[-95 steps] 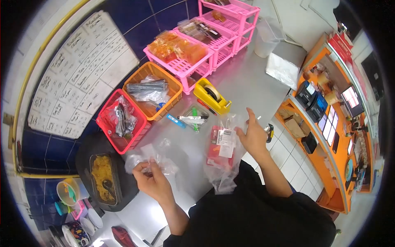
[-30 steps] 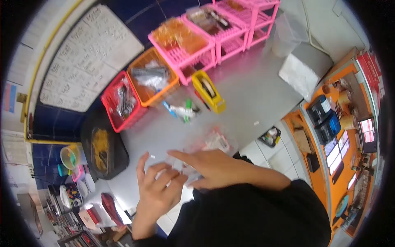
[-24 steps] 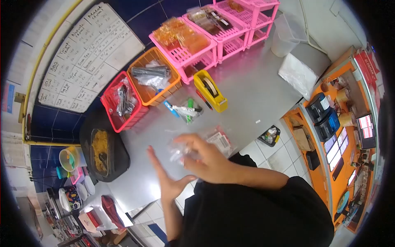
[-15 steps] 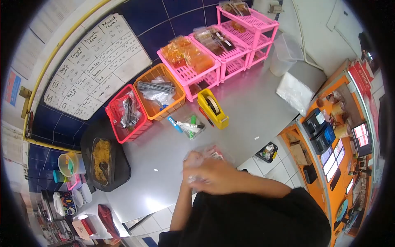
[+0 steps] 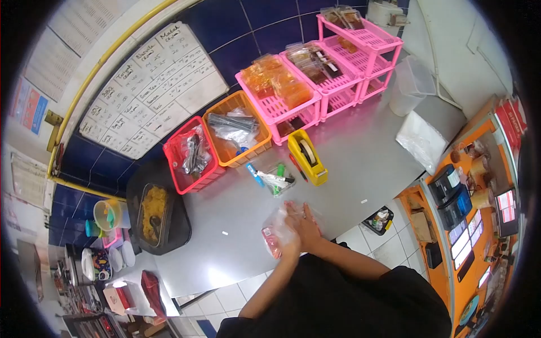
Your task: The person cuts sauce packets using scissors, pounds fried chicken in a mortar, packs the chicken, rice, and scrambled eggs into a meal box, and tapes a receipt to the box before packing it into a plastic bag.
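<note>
On the steel table near my body lies a clear plastic bag with red packets [image 5: 271, 241] inside. My left hand [image 5: 289, 232] rests on the bag, its fingers partly covered by shiny plastic. Close against it, my right hand [image 5: 306, 230] lies on the bag's right part, fingers extended. Just beyond the hands sits a small clear holder with markers [image 5: 276, 180]. A yellow tape dispenser [image 5: 309, 158] stands behind it to the right, with a red pen [image 5: 298, 168] alongside.
Red basket [image 5: 193, 155] and orange basket [image 5: 239, 128] hold wrapped items. Pink racks [image 5: 293, 115] with sauce packets stand at the back. A black rice container [image 5: 152, 217] is at left, a stack of white plastic [image 5: 421, 141] at right, and a bin [image 5: 378, 220] below the edge.
My hands have moved from crumpling clear plastic above the table to lying on the bag of red packets. The view has shifted, so the table's contents appear further right.
</note>
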`<state>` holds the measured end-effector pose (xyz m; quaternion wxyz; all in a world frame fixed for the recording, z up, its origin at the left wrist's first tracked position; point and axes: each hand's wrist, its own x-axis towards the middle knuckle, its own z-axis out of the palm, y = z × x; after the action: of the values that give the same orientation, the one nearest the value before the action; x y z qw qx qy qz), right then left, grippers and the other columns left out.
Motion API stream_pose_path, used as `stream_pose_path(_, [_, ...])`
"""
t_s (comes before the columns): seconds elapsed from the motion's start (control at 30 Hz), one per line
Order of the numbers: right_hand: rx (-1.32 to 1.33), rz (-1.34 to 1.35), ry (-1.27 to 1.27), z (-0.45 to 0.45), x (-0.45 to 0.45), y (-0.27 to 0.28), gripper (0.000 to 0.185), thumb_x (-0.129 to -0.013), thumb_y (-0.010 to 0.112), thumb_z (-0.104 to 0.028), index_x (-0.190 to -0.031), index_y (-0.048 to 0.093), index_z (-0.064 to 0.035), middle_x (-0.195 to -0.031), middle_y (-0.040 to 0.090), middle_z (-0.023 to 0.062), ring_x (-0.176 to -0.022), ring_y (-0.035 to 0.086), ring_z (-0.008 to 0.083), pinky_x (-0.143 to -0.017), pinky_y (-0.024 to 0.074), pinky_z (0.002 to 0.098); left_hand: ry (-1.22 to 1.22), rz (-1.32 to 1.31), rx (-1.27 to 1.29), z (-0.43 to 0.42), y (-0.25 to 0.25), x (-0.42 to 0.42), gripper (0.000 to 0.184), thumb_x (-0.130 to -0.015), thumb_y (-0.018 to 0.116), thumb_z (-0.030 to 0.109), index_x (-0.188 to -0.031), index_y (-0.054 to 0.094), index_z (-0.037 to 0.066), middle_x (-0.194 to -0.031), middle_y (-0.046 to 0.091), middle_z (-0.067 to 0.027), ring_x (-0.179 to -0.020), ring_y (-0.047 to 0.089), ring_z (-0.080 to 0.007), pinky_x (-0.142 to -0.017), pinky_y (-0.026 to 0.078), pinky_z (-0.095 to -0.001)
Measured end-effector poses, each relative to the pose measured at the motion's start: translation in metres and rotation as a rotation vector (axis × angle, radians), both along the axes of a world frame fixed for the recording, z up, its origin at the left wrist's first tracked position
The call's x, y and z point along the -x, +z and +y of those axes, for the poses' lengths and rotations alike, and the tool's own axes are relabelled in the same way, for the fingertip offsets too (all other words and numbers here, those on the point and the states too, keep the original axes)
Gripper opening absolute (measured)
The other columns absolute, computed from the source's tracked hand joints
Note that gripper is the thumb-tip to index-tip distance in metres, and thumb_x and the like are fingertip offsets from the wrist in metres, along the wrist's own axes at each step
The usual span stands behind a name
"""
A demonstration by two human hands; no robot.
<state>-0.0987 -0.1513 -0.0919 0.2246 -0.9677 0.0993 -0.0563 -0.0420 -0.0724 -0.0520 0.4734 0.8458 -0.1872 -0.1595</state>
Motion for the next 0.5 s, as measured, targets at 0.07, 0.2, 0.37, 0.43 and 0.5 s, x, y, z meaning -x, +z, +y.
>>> stream_pose_path(0.07, [-0.023, -0.085, -0.059, 0.006, -0.002, -0.033, 0.074, -0.093, 0.051, -0.048, -0.153, 0.031, -0.0099, -0.157, 0.035, 0.0171, -0.149, 0.027, 0.0341, -0.117, 0.0093, 0.0663, -0.175, -0.118, 0.111, 0.02, -0.005, 0.016, 0.041, -0.098, 0.059, 0.018, -0.134, 0.05, 0.0, -0.129, 0.058, -0.0183, -0.122, 0.054, -0.0272, -0.103, 0.043, -0.0373])
stream_pose_path(0.2, [-0.182, -0.08, -0.099, -0.009, -0.001, -0.02, 0.059, -0.104, 0.036, -0.043, -0.148, 0.038, -0.0048, -0.157, 0.034, 0.0136, -0.15, 0.021, 0.0275, -0.122, 0.0034, 0.0536, -0.497, 0.292, 0.318, 0.065, 0.051, 0.037, 0.055, -0.098, 0.061, 0.023, -0.145, 0.041, 0.002, -0.145, 0.048, -0.0194, -0.136, 0.045, -0.0277, -0.111, 0.037, -0.0375])
stream_pose_path(0.37, [-1.743, -0.296, -0.504, -0.035, 0.009, 0.042, 0.061, -0.108, 0.03, -0.047, -0.132, 0.054, 0.0037, -0.14, 0.052, 0.0191, -0.129, 0.049, 0.0246, -0.111, 0.0371, 0.0399, -0.799, 1.113, -0.221, 0.124, 0.052, 0.002, 0.077, -0.09, 0.068, 0.014, -0.153, 0.027, -0.002, -0.153, 0.033, -0.0272, -0.145, 0.032, -0.0365, -0.118, 0.028, -0.0419])
stream_pose_path(0.43, [-1.881, -0.279, -0.353, -0.045, 0.018, 0.07, 0.06, -0.108, 0.031, -0.046, -0.134, 0.052, 0.0041, -0.14, 0.053, 0.0175, -0.128, 0.05, 0.0239, -0.111, 0.037, 0.0382, -0.462, 0.47, -0.033, 0.12, 0.035, 0.011, 0.081, -0.085, 0.074, 0.022, -0.151, 0.032, 0.0, -0.15, 0.035, -0.0281, -0.144, 0.033, -0.0363, -0.119, 0.026, -0.0457])
stream_pose_path(0.5, [-1.994, -0.289, -0.217, -0.042, 0.025, 0.112, 0.06, -0.108, 0.033, -0.045, -0.137, 0.05, 0.0045, -0.139, 0.054, 0.0159, -0.128, 0.051, 0.0232, -0.111, 0.0369, 0.0366, -0.42, 0.023, 0.037, 0.103, 0.053, 0.006, 0.084, -0.081, 0.078, 0.032, -0.149, 0.038, 0.003, -0.148, 0.038, -0.0281, -0.143, 0.035, -0.0359, -0.118, 0.026, -0.0486])
